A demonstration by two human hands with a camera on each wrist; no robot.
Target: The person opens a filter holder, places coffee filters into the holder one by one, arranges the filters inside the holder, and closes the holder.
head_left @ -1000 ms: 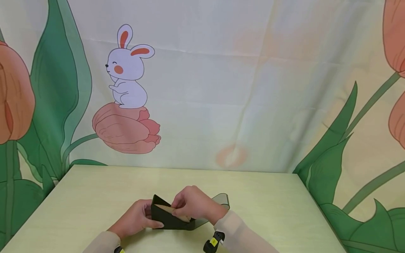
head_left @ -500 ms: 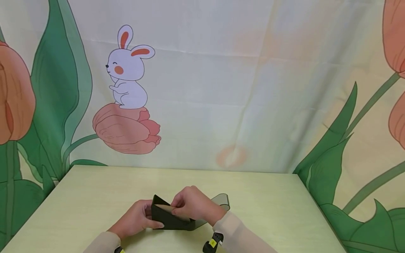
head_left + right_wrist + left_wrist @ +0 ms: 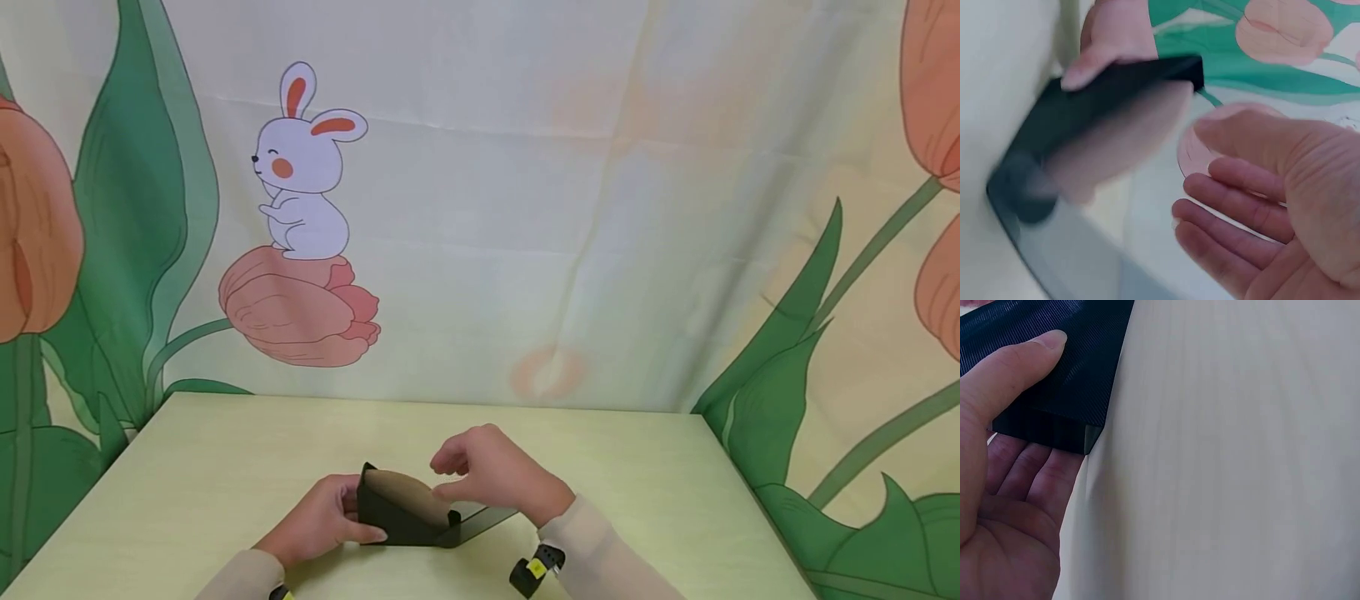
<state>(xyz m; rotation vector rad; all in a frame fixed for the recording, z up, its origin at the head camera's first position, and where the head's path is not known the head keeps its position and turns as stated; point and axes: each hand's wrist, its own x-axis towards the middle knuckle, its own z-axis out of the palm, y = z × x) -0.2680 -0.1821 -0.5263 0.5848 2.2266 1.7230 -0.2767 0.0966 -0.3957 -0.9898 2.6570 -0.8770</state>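
Observation:
My left hand [image 3: 326,518] grips the left end of a dark, ribbed case [image 3: 401,521], thumb on its near face and fingers beneath, as the left wrist view shows. A tan, rounded flat piece [image 3: 405,493] stands partly out of the case's opening; its kind cannot be told, and it is blurred in the right wrist view. From the case's right end spreads a see-through, dark-edged flap [image 3: 483,523]. Up and to the right, my right hand [image 3: 498,473] hovers with loosely bent, parted fingers and nothing between them, apart from the tan piece in the right wrist view.
A pale wooden table [image 3: 615,475] lies under the case. Behind it hangs a cloth [image 3: 465,250] printed with a rabbit and tulips. Black bands with yellow marks, such as the right one [image 3: 536,568], sit at both wrists.
My right hand has let go of the tan piece and moved up and right. The piece now shows more above the case's edge. My left hand has stayed in place.

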